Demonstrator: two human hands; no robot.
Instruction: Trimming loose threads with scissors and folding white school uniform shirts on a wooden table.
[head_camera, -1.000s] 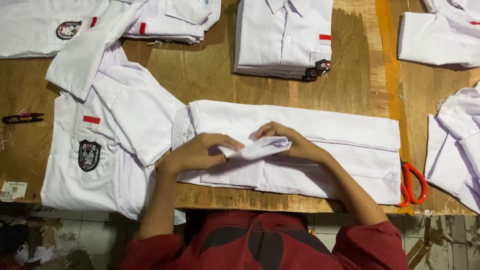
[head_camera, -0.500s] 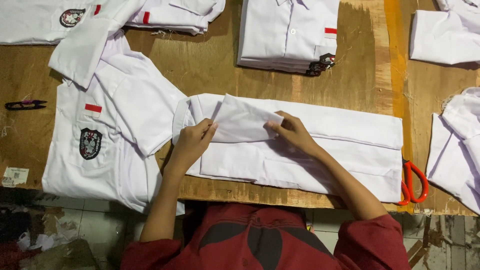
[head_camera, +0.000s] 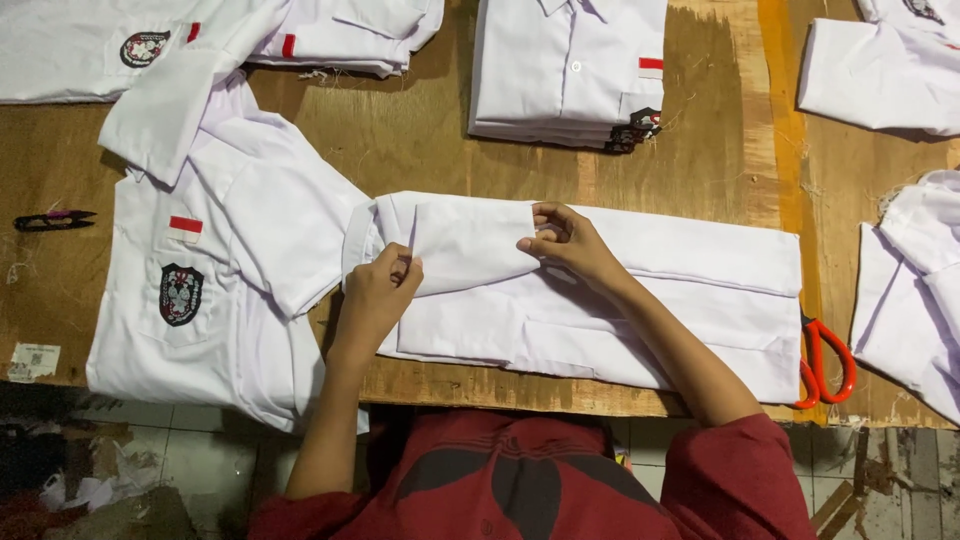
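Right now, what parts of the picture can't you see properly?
- Head view: the front of the folded white shirt faces down, hidden by its own cloth.
- Fingertips of the left hand and right hand tuck into the sleeve fold.
- Red scissors: blades hidden under the shirt.
- Corner shirts: cut off by the frame edge.

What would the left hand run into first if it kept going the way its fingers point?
The left hand points up and slightly right, pinching the folded sleeve flap of the white shirt. Past the shirt's far edge comes bare wooden table, then probably the stack of folded white shirts.
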